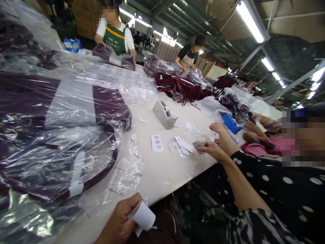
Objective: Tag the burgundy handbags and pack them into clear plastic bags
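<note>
At the bottom, my left hand [123, 217] is wrapped round a roll of white labels [144, 215]. Over the table's front edge, my right hand [212, 150] pinches thin greyish clear plastic [199, 145], its exact shape unclear. Just left of it lie small plastic-wrapped white tags [182, 147]. A printed white label sheet [157, 143] is flat on the white table [152, 169]. Behind it stands a grey tape dispenser [164, 114]. A large dark maroon bag in clear plastic [111, 98] fills the left side.
Close on the right, a person in a polka-dot top [286, 183] reaches a hand [217, 127] beside mine. Maroon straps [177, 86] are piled at the back. Two people stand across the table. A blue tape dispenser [230, 123] sits at the right.
</note>
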Tool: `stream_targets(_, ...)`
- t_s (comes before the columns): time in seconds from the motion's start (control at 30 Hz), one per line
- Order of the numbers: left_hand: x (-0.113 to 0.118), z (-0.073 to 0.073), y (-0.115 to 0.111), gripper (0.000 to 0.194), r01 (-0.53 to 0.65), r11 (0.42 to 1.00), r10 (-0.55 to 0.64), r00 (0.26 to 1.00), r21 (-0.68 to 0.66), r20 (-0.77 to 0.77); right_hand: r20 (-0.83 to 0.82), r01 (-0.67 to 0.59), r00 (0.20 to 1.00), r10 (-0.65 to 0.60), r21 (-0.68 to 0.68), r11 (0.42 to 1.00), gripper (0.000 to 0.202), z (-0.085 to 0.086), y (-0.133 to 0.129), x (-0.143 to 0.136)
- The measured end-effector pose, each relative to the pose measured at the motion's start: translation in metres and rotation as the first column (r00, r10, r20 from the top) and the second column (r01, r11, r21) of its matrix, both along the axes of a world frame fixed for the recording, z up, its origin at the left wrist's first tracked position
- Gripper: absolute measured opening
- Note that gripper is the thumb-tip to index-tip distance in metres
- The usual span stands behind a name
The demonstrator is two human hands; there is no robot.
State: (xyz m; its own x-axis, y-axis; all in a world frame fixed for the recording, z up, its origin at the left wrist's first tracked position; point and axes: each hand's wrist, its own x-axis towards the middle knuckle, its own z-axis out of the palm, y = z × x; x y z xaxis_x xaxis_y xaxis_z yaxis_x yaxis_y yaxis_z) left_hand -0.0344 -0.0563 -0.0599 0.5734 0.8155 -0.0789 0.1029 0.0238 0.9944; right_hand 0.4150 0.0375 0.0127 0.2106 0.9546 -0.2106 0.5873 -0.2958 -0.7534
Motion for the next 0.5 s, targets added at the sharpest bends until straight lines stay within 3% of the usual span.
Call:
stream_targets(0.07, -0.001, 0.0, 0.0, 0.028, 0.014, 1.0, -0.014, 1.0, -0.002, -0.008, 0.001, -0.078, 0.997, 0.078, -0.021, 0.997, 0.042, 0.003, 0.007, -0.006)
stream_targets(0.17, -0.001, 0.001, -0.001, 0.029, -0.017, 1.0, 0.017, 1.0, -0.009, -0.013, 0.228, -0.216, 0.946, 0.231, -0.087, 0.972, 0.023, -0.004, 0.026, -0.022)
stream_targets(0.27, 0.0, 0.0, -0.003, 0.028, -0.049, 0.997, 0.048, 0.999, -0.054, -0.017, 0.332, -0.25, 0.901, 0.278, -0.126, 0.96, 0.016, -0.017, 0.044, -0.035)
stream_targets(0.37, 0.001, -0.002, -0.004, 0.028, -0.064, 0.995, 0.064, 0.998, -0.08, -0.006, 0.352, -0.253, 0.891, 0.285, -0.134, 0.958, 0.033, -0.024, 0.053, -0.037)
stream_targets(0.5, 0.002, -0.001, -0.004, 0.029, -0.067, 0.994, 0.067, 0.998, -0.083, 0.003, 0.347, -0.215, 0.904, 0.25, -0.135, 0.967, 0.076, -0.022, 0.052, -0.03)
